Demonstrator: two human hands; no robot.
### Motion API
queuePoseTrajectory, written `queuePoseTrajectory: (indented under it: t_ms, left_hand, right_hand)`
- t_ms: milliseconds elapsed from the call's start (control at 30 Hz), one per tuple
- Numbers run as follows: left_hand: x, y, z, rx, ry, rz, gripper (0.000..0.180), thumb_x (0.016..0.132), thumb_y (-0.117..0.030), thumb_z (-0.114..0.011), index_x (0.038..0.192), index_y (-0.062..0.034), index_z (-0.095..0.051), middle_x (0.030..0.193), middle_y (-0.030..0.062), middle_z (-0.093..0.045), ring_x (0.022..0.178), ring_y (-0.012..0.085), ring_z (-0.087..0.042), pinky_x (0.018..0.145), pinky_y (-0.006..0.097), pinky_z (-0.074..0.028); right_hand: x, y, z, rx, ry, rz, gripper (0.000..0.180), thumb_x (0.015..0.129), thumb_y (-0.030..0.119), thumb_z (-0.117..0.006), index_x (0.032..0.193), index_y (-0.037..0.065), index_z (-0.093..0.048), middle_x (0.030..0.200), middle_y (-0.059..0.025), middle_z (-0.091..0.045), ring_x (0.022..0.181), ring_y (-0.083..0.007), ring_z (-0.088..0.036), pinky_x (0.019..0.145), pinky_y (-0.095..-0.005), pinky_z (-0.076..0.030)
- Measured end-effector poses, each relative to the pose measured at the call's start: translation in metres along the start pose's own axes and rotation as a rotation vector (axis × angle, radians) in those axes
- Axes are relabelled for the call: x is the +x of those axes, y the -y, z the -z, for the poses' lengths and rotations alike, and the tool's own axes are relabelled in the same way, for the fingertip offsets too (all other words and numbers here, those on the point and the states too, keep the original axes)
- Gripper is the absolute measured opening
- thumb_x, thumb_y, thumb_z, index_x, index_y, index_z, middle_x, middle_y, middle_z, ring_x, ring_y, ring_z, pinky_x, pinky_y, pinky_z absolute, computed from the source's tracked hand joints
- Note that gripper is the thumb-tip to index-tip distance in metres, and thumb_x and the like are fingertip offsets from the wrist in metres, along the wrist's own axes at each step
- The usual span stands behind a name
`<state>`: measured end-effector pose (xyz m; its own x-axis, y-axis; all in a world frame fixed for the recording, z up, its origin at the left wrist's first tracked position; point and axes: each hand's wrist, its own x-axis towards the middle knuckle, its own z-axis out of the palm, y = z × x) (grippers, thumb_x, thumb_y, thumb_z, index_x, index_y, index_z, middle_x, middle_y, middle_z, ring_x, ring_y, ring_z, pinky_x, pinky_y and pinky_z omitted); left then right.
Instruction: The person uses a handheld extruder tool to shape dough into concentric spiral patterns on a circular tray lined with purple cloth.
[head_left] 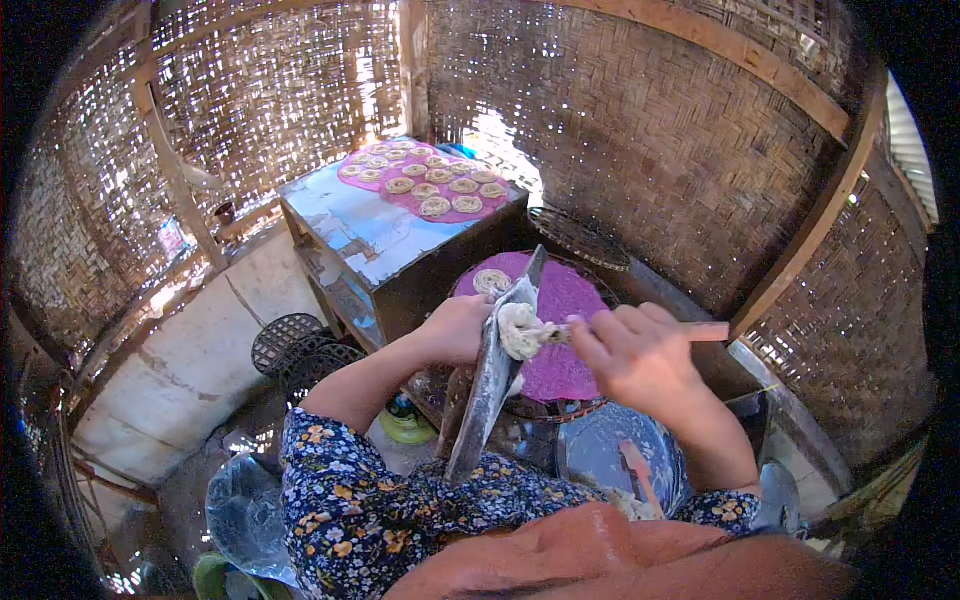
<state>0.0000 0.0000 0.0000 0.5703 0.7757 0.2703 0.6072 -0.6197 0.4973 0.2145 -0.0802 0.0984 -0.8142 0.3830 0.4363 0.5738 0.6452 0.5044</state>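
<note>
Two hands, both occupied: your left hand (462,326) grasps the edge of a long, narrow, grey board with a pointed end (484,398), its fingertips partly hidden. Your right hand (640,358) is clenched around a flat, pinkish-brown wooden stick (706,331). At the stick's other end, lumpy, sticky cream dough (519,332) sits against the board's white-smeared middle. Below them, a smooth magenta sheet (570,340) covers a round, dark-rimmed tray (564,413), with one coiled cream ring (491,282) near your left fingers. Beyond, a boxy table with a peeling pale-blue top (348,236) carries a pink sheet (449,195) dotted with flat spiral rounds (436,206). Coarse plaited brown walls (620,120) stand behind.
</note>
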Motion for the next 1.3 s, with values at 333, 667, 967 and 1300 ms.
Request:
queuePoseTrajectory:
  t_ms: [333,667,967,1300]
  left_hand:
    - [0.003,0.048,0.0,-0.121,-0.039,-0.049,0.04,0.065,-0.038,-0.059,0.096,-0.0116,-0.058,0.089,0.0153,-0.06,0.082,0.03,-0.057,0.07,0.037,-0.045]
    - [0.004,0.041,0.012,-0.346,-0.001,0.028,0.036,0.063,-0.021,-0.069,0.094,-0.0062,-0.058,0.093,0.0054,-0.06,0.086,0.0142,-0.056,0.08,0.027,-0.041]
    - [0.005,0.022,0.0,0.001,-0.095,-0.104,0.032,0.06,-0.028,-0.061,0.083,-0.0055,-0.06,0.078,0.0181,-0.059,0.076,0.0337,-0.056,0.069,0.04,-0.045]
    - [0.0,-0.021,0.004,0.054,0.045,-0.093,0.034,0.059,-0.026,-0.06,0.087,-0.0063,-0.06,0.093,0.0167,-0.054,0.084,0.0328,-0.054,0.076,0.039,-0.044]
  right_hand:
    - [-0.036,-0.024,-0.005,0.118,-0.11,-0.198,0.022,0.063,0.014,-0.06,0.084,0.007,-0.057,0.061,-0.0045,-0.048,0.056,-0.0207,-0.052,0.049,-0.0326,-0.04]
    - [-0.043,-0.028,-0.026,0.412,-0.111,-0.43,0.02,0.065,0.015,-0.066,0.081,0.006,-0.058,0.07,-0.0103,-0.057,0.063,-0.0281,-0.057,0.056,-0.0358,-0.045]
    - [-0.025,-0.037,0.007,0.574,0.268,-0.51,0.02,0.076,0.023,-0.056,0.076,0.003,-0.056,0.066,-0.0171,-0.055,0.064,-0.0345,-0.054,0.055,-0.04,-0.043]
    - [-0.009,-0.038,0.018,0.477,0.561,-0.486,0.022,0.075,0.026,-0.053,0.068,0.005,-0.057,0.06,-0.0174,-0.053,0.058,-0.0341,-0.053,0.051,-0.0415,-0.04]
